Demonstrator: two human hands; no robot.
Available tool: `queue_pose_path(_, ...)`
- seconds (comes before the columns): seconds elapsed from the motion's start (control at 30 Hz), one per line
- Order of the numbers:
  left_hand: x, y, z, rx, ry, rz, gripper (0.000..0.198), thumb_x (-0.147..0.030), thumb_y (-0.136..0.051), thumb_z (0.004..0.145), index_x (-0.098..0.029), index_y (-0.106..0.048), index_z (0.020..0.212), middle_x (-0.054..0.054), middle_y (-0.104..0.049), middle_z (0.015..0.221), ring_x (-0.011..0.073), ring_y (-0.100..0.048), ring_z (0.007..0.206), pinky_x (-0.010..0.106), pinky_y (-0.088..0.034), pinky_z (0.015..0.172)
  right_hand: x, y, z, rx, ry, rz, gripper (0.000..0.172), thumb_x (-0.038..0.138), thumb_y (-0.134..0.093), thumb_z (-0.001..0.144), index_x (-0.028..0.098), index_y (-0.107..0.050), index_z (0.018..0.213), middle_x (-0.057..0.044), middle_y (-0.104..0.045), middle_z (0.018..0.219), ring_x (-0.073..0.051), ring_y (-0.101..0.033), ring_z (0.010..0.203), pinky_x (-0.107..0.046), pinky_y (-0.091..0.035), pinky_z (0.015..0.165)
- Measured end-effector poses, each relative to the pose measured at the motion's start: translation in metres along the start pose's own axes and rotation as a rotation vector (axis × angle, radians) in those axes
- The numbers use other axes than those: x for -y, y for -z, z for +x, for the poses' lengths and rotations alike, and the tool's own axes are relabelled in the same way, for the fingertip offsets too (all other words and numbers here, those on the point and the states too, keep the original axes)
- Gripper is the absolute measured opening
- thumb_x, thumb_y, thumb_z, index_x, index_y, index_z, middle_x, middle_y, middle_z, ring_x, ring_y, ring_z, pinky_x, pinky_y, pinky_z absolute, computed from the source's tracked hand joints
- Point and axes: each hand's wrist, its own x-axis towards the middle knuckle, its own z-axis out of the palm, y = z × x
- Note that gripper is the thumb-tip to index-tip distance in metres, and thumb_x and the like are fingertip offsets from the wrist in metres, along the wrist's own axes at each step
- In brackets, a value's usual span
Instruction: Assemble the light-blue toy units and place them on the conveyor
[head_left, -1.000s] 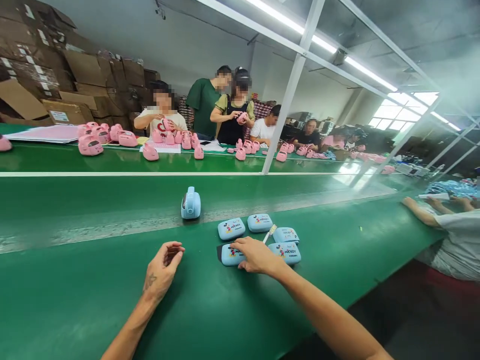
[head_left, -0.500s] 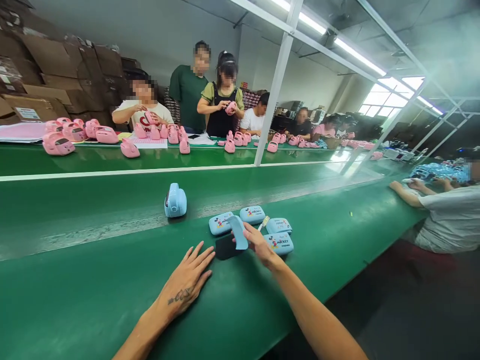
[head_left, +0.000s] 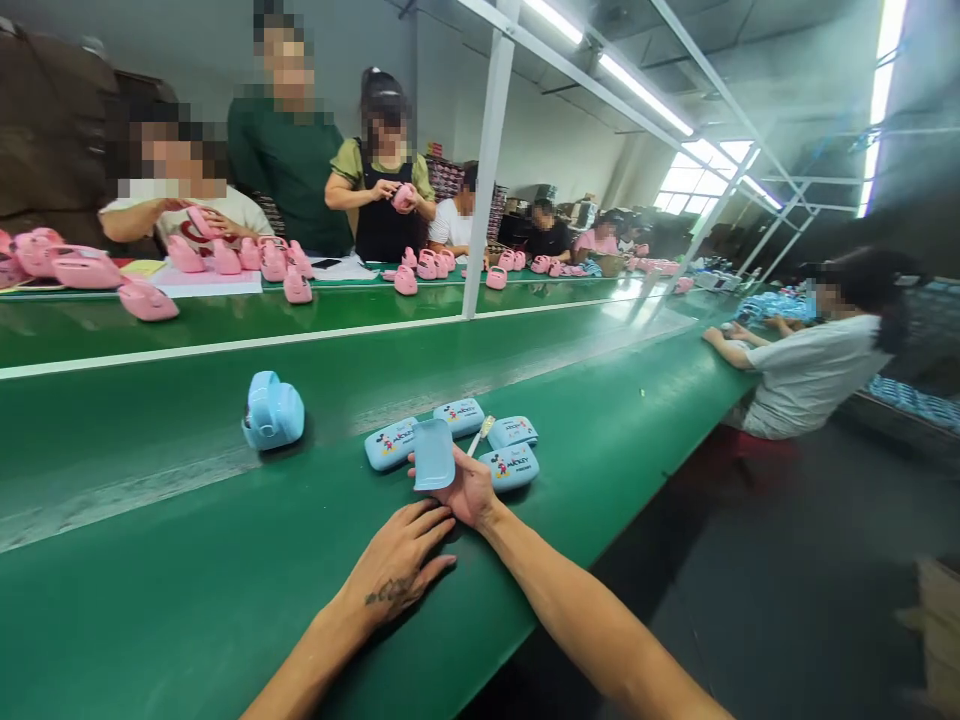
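Observation:
My right hand [head_left: 474, 492] holds up a curved light-blue plastic shell [head_left: 433, 458], its plain hollow side facing me. My left hand [head_left: 405, 560] lies palm down on the green table, fingers stretched out, their tips close to the right hand. Around the shell lie several blue covers printed with Mickey: one to the left [head_left: 388, 444], one behind [head_left: 459, 415], and two to the right, a farther cover [head_left: 512, 432] and a nearer cover [head_left: 514, 467]. Between them rests a slim white tool with a yellowish tip [head_left: 482, 434], perhaps a brush.
A blue rounded casing with a handle [head_left: 274, 412] stands farther left on the green table [head_left: 187, 590]. Several pink casings [head_left: 150, 300] line the opposite bench, where people work. A white post [head_left: 487, 170] rises between. A person in a pale shirt [head_left: 810, 370] sits at the right.
My right hand has turned the shell so its hollow side faces me. The left hand has come closer to it. The black pad is now out of sight. The view has swung right.

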Motion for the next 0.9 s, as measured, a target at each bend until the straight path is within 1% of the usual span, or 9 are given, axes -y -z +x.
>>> queue_pose_path(0.2, 0.022, -0.012, -0.003, -0.017, 0.023, -0.064, 0.026, -0.043, -0.059, 0.095, -0.032, -0.08, 0.106, 0.004, -0.08, 0.106, 0.0277, -0.071, 0.108, 0.042, -0.059, 0.094, 0.008, -0.013, 0.007, 0.065, 0.09, 0.007, 0.044, 0.046, -0.055, 0.085, 0.018, -0.057, 0.119, -0.01, -0.076, 0.098, -0.028, -0.072, 0.085, -0.047, -0.058, 0.081)
queue_pose_path(0.33, 0.034, 0.0, -0.007, -0.043, -0.112, -0.012, 0.029, -0.028, -0.051, 0.096, -0.033, -0.079, 0.101, 0.003, -0.08, 0.098, 0.025, -0.073, 0.094, 0.039, -0.059, 0.089, 0.005, -0.016, 0.014, 0.068, 0.094, 0.036, 0.045, 0.045, -0.054, 0.084, 0.018, -0.057, 0.121, -0.008, -0.076, 0.092, -0.027, -0.072, 0.079, -0.046, -0.059, 0.079)
queue_pose_path(0.47, 0.039, 0.016, -0.015, -0.106, -0.148, 0.077, 0.019, -0.029, -0.057, 0.09, -0.032, -0.076, 0.09, 0.001, -0.08, 0.09, 0.0238, -0.074, 0.081, 0.035, -0.059, 0.078, -0.001, -0.014, 0.021, 0.069, 0.06, 0.069, 0.048, 0.049, -0.052, 0.086, 0.016, -0.059, 0.12, -0.011, -0.076, 0.092, -0.028, -0.072, 0.081, -0.047, -0.059, 0.079)
queue_pose_path(0.53, 0.039, 0.027, -0.019, -0.21, -0.026, 0.077, 0.012, -0.034, -0.062, 0.085, -0.032, -0.074, 0.083, 0.0, -0.079, 0.084, 0.0246, -0.073, 0.076, 0.036, -0.058, 0.073, -0.003, -0.013, 0.022, 0.063, 0.061, 0.091, 0.047, 0.05, -0.052, 0.087, 0.016, -0.06, 0.118, -0.011, -0.076, 0.093, -0.029, -0.073, 0.084, -0.048, -0.059, 0.08)
queue_pose_path(0.57, 0.038, 0.033, -0.021, -0.281, 0.086, 0.068, 0.01, -0.037, -0.064, 0.082, -0.032, -0.073, 0.081, 0.0, -0.078, 0.082, 0.0253, -0.073, 0.074, 0.036, -0.057, 0.071, -0.004, -0.012, 0.023, 0.056, 0.066, 0.1, 0.046, 0.05, -0.053, 0.086, 0.016, -0.06, 0.116, -0.011, -0.076, 0.093, -0.03, -0.073, 0.085, -0.05, -0.059, 0.081)
queue_pose_path(0.67, 0.035, 0.058, -0.02, -0.417, 0.571, 0.023, 0.015, -0.044, -0.063, 0.076, -0.03, -0.069, 0.076, 0.0, -0.074, 0.072, 0.0255, -0.067, 0.062, 0.037, -0.051, 0.058, -0.006, -0.01, 0.021, 0.024, 0.057, 0.113, 0.043, 0.051, -0.054, 0.087, 0.018, -0.059, 0.114, -0.011, -0.076, 0.093, -0.031, -0.073, 0.088, -0.053, -0.058, 0.082)
queue_pose_path(0.77, 0.033, 0.082, -0.01, -0.446, 1.0, -0.068, 0.022, -0.048, -0.059, 0.071, -0.027, -0.065, 0.07, -0.001, -0.064, 0.061, 0.0217, -0.056, 0.054, 0.033, -0.042, 0.051, -0.008, -0.007, 0.016, -0.003, 0.014, 0.104, 0.039, 0.048, -0.056, 0.088, 0.018, -0.058, 0.115, -0.01, -0.076, 0.097, -0.028, -0.074, 0.085, -0.049, -0.059, 0.082)
queue_pose_path(0.83, 0.034, 0.091, -0.001, -0.538, 1.147, -0.215, 0.025, -0.049, -0.057, 0.068, -0.025, -0.061, 0.066, -0.002, -0.056, 0.056, 0.0191, -0.051, 0.054, 0.031, -0.039, 0.052, -0.009, -0.004, 0.01, -0.006, -0.014, 0.09, 0.038, 0.045, -0.058, 0.089, 0.02, -0.056, 0.117, -0.009, -0.076, 0.099, -0.027, -0.074, 0.085, -0.048, -0.059, 0.083)
queue_pose_path(0.9, 0.035, 0.093, 0.006, -0.716, 1.183, -0.433, 0.026, -0.049, -0.057, 0.063, -0.023, -0.055, 0.064, -0.002, -0.052, 0.056, 0.0173, -0.049, 0.056, 0.03, -0.039, 0.053, -0.009, -0.002, 0.003, 0.004, -0.052, 0.075, 0.039, 0.043, -0.06, 0.088, 0.021, -0.054, 0.119, -0.008, -0.075, 0.101, -0.027, -0.074, 0.088, -0.05, -0.058, 0.084)
